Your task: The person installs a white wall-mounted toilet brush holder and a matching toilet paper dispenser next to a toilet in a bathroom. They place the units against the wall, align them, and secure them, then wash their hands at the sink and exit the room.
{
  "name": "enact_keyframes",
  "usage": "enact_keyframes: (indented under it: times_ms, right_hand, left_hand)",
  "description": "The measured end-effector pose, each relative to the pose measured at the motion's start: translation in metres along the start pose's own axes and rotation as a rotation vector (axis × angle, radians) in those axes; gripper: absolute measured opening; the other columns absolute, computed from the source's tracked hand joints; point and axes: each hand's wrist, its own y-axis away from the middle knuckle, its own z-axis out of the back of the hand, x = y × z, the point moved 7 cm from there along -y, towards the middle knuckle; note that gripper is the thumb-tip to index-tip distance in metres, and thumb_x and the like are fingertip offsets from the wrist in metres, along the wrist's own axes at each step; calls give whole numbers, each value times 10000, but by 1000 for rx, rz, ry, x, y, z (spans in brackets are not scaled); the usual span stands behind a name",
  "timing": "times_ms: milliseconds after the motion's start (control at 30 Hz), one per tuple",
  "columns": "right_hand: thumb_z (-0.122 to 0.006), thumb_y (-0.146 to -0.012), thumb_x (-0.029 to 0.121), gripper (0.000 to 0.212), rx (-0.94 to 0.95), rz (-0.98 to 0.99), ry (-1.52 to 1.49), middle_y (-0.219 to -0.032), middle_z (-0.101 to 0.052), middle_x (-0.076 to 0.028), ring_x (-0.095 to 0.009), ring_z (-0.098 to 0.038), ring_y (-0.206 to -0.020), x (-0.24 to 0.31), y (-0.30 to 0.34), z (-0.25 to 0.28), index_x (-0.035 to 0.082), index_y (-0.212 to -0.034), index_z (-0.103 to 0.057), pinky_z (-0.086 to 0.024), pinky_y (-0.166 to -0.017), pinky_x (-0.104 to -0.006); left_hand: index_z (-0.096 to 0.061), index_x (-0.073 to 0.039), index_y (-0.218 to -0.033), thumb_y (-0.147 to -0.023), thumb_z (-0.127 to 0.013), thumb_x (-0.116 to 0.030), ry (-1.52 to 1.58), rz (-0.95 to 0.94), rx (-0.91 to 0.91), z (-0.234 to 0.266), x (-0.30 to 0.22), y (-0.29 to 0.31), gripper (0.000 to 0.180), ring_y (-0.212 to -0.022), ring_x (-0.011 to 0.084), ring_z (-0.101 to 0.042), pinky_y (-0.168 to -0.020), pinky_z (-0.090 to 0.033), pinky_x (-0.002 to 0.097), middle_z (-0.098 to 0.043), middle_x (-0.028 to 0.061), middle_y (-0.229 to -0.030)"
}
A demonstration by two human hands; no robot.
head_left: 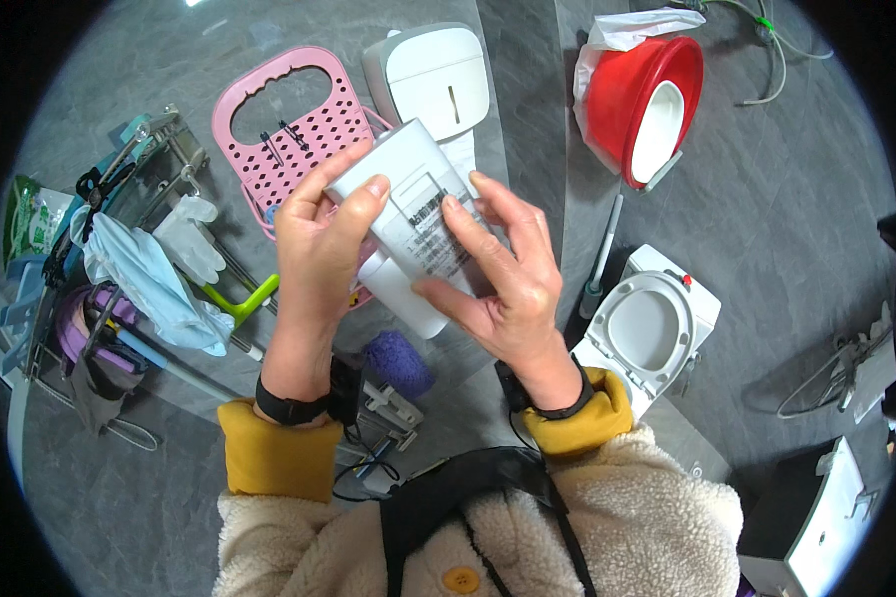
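Observation:
In front of me, both hands hold a flat white plastic box [400,171], tilted, with a printed label on the face turned up. My left hand [319,224] grips its upper left side, with the thumb on the face. My right hand [513,269] is closed on the opposite side, its index finger resting on the label. A white rounded part [408,303] sticks out under the box; whether it belongs to it I cannot tell. Just beyond my left hand lies a pink perforated basket [353,124] with a large handle hole.
A white tissue dispenser [433,70] stands behind the box. To the right are a red bucket [607,104], a toilet brush [607,244] and a toilet [647,318]. At left, a rack carries a light blue cloth [149,274] and a white glove [191,239]. A purple fuzzy sponge [400,364] lies below.

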Motion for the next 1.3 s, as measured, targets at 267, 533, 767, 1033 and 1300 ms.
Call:
enact_keyframes:
  times_ms: [267,533,767,1033,1300]
  right_hand:
    - [-822,-700,131,433,320,159,38,-1294,-622,-137,-251,-675,-1000,1,-3,12,58,-1114,-718,-595,-806,-326]
    - [-799,-697,103,324,262,212,80,-1150,-708,-71,-279,-676,-1092,10,8,12,71,-1016,-752,-597,-870,-342]
    - [-825,-693,92,328,233,222,66,-1102,-719,-156,-345,-673,-1106,18,3,12,7,-1001,-752,-575,-938,-404]
    - [-826,-695,103,355,251,192,-26,-1132,-711,-157,-354,-660,-1134,11,-1,4,15,-1031,-755,-566,-940,-403]
    - [-821,-714,146,363,416,158,-220,-1159,-704,-154,-337,-670,-1117,-6,1,-14,3,-1039,-745,-568,-933,-393]
  left_hand:
    - [-662,9,-1165,-918,-637,-219,-42,221,84,16,24,-8,337,-590,4,-481,-472,-321,166,-642,-7,-842]
    - [-643,35,-1177,-964,-583,-213,80,261,181,5,37,2,332,-846,113,-659,-683,-532,235,-672,75,-1006]
    - [-602,62,-1251,-1030,-428,-292,105,217,240,-8,40,12,452,-973,161,-661,-844,-532,285,-681,122,-1100]
    - [-518,19,-1324,-975,-555,-280,124,139,301,-1,36,18,460,-1064,175,-635,-911,-527,321,-629,122,-1213]
    - [-406,-62,-1439,-738,-784,8,93,317,245,25,47,29,800,-1167,191,-582,-973,-502,330,-582,91,-1240]
